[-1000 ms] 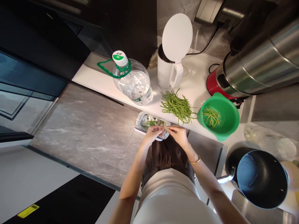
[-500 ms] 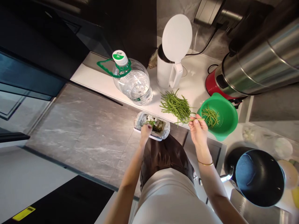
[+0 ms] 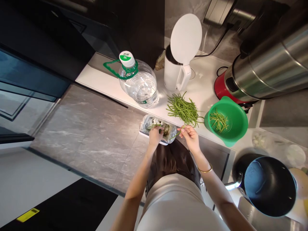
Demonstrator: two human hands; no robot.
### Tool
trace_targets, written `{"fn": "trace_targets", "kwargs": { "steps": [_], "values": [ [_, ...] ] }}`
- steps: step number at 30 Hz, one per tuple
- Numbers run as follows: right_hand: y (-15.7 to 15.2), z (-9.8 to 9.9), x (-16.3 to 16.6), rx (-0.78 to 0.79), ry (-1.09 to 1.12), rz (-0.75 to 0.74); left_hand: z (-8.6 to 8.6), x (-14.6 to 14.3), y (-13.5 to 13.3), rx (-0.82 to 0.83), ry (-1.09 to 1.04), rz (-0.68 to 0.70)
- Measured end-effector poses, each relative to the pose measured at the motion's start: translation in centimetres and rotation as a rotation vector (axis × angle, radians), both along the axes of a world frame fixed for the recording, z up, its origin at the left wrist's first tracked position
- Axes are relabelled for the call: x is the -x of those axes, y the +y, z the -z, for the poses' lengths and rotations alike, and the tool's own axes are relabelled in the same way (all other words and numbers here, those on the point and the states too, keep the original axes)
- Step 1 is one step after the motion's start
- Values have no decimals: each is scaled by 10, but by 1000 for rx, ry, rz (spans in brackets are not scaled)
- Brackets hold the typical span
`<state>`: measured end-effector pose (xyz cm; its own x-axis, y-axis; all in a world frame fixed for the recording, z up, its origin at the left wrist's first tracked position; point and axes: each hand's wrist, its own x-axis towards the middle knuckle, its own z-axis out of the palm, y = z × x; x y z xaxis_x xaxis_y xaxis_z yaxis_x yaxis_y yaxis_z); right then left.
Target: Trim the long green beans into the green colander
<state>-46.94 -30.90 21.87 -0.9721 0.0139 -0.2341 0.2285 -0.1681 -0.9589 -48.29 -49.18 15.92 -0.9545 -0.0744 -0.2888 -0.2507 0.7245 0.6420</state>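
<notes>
My right hand [image 3: 190, 137] pinches a thin green vegetable stem [image 3: 177, 133] that slants down to the left over the bin's edge. My left hand [image 3: 156, 136] is above the small lined waste bin [image 3: 173, 134], its fingers curled together; what is between them is hidden. Inside the bin lie green bits and dark and white scraps. A loose pile of green stems [image 3: 183, 110] rests on the white counter, just beyond my right hand. To the right, a green colander [image 3: 238, 123] holds several cut stem pieces [image 3: 218, 121].
Behind the pile stand a large water bottle [image 3: 141, 85] and a white kettle [image 3: 173, 75] with its lid up. A red and steel appliance [image 3: 223, 86] is beyond the colander. At the right sits a dark pot [image 3: 276, 186], its handle pointing toward me.
My right hand has moved left from beside the colander to the bin's right edge with a stem. My left hand has shifted slightly right over the bin. The view has shifted slightly.
</notes>
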Motion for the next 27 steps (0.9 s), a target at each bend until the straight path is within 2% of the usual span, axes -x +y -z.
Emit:
{"fn": "trace_targets", "kwargs": {
  "steps": [3,5,8,10,17,20,22,24,27],
  "values": [
    [-4,11,-2,-77,1,9,-27,-4,9,-285,170,-49],
    [-6,17,-3,-148,12,14,-46,-7,17,-418,218,-60],
    [-7,22,-4,-257,66,10,-69,-10,29,-512,198,-59],
    [-6,22,-4,-314,105,7,-75,-11,33,-534,153,-61],
    [0,15,-6,-477,233,-39,-74,-9,32,-538,140,-29],
    [-1,13,-6,-493,247,-35,-74,-8,33,-527,151,-52],
    [-4,11,-5,-401,184,-15,-71,-6,35,-589,118,-93],
    [-6,9,-2,-233,86,26,-62,-3,35,-677,61,-146],
    [-3,3,5,15,-25,126,-38,2,27,-671,2,-238]
  ]
}}
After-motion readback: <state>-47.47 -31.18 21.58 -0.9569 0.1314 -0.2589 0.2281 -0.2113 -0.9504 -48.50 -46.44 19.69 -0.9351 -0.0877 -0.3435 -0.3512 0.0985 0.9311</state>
